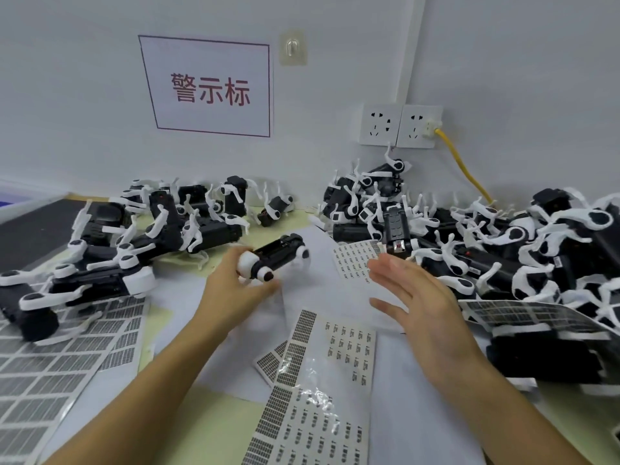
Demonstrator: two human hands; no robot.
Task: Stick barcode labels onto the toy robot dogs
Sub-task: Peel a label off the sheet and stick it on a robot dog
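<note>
Toy robot dog (272, 260), black body with white legs, held above the white paper at table centre; left hand (235, 283) grips its near end, right hand (419, 297) hovers flat-fingered and empty just right of it. Partly used barcode label sheet (322, 391) lies near-centre, dog piles far left (127, 236) and right (503, 250). Best next: peel one label cleanly by its edge, keep the body steady, press onto a flat panel.
</note>
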